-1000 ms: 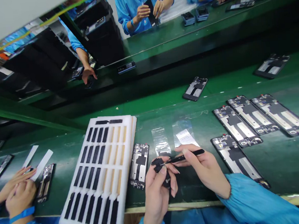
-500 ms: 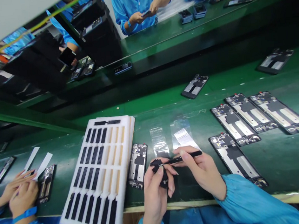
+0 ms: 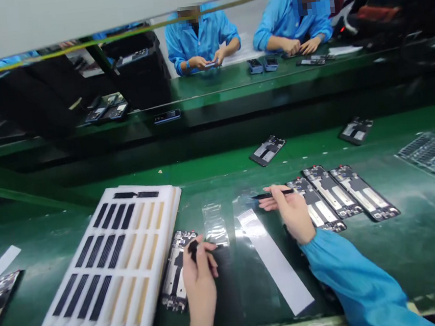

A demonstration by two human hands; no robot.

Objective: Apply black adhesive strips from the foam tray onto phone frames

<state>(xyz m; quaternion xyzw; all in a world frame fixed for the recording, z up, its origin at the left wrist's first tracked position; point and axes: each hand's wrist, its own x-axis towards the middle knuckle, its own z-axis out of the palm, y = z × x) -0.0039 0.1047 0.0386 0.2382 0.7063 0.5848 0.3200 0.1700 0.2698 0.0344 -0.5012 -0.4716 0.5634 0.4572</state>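
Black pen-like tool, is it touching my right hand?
Touching. The head view shows the black tool held between the thumb and fingers of your right hand.

We note that the right hand (image 3: 292,212) has withdrawn the thin black tool (image 3: 272,194) from the small dark part (image 3: 193,249); tool and part are now well apart. The left hand (image 3: 200,269), with the part, now partly overlaps the phone frame (image 3: 173,274) beside the white tray (image 3: 109,231). We now see the white strip's (image 3: 276,262) full length. Our view has shifted: a patterned sheet (image 3: 434,157) appears at right; the neighbour's hands are out of view.
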